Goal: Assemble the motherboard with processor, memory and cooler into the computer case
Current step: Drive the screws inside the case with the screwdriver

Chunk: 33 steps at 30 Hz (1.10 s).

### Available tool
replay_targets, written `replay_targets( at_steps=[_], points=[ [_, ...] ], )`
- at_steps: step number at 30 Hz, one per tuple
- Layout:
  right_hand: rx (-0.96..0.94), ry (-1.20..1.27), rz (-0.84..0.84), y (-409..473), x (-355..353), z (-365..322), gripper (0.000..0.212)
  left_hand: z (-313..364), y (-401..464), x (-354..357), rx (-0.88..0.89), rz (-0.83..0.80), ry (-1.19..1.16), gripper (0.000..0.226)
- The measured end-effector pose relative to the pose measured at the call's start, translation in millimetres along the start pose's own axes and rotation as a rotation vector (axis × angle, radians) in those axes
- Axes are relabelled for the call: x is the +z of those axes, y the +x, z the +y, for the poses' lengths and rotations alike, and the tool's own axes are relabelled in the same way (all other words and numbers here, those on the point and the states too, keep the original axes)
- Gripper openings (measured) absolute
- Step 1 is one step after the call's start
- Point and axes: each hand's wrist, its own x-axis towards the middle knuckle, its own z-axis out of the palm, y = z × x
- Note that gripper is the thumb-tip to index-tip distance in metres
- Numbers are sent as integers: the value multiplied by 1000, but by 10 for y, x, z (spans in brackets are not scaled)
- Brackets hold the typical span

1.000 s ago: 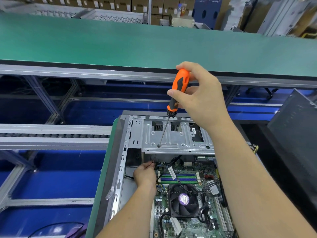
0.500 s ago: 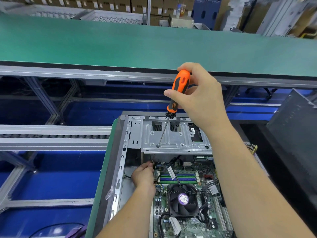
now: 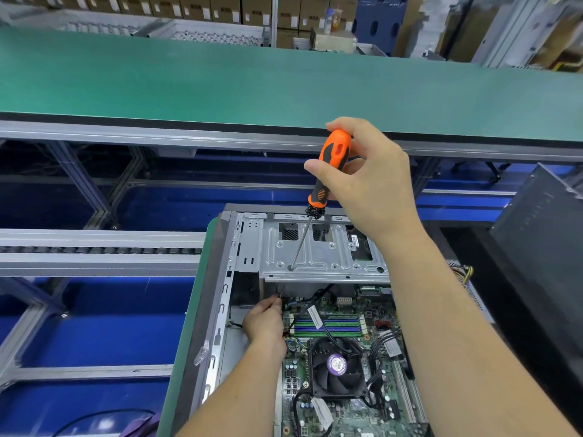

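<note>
The motherboard (image 3: 347,357) lies flat inside the open computer case (image 3: 220,294), filling the lower centre of the view. On it, the black cooler fan (image 3: 337,370) with a purple hub label sits toward the 6 o'clock side, and the memory slots (image 3: 328,326), striped blue, green and purple, run across just at 12 o'clock from the fan. Black cables (image 3: 318,298) cross the slots and loop around the fan. At 12 o'clock from the board, a silver metal drive bay (image 3: 318,250) spans the upper part of the case. The right hand (image 3: 362,175) is curled round the orange-and-black handle of a screwdriver (image 3: 328,171), thumb and fingers wrapped on it, above the far edge of the case. The thin shaft slants down toward 7 o'clock, passes through a hole in the drive bay, and shows again below the bay's lip. The left hand (image 3: 265,320) reaches into the case at the board's 10 o'clock corner, its fingers bunched at the lower end of the shaft; whether they pinch the shaft or a screw cannot be told. The case rests on a green-edged surface (image 3: 186,335). At 9 o'clock a grey roller conveyor (image 3: 94,250) runs off to the side over a blue floor (image 3: 94,326). At 12 o'clock a wide green belt (image 3: 220,77) crosses the view, with stacked cardboard boxes (image 3: 195,7) beyond it. At 3 o'clock a dark grey panel (image 3: 542,234) leans near the case.
</note>
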Motion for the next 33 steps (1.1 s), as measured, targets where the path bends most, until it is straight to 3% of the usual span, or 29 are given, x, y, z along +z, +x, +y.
replay_targets(
  at_steps=[14, 23, 33],
  points=[
    [0, -33, 11, -35, 26, -48, 40, 23, -29, 7, 27, 51, 42, 25],
    [-46, -76, -12, -86, 97, -93, 41, 51, -57, -54, 177, 35, 591, 31],
    [-87, -120, -29, -148, 195, -104, 41, 54, -105, -76, 252, -25, 795, 48]
  ],
)
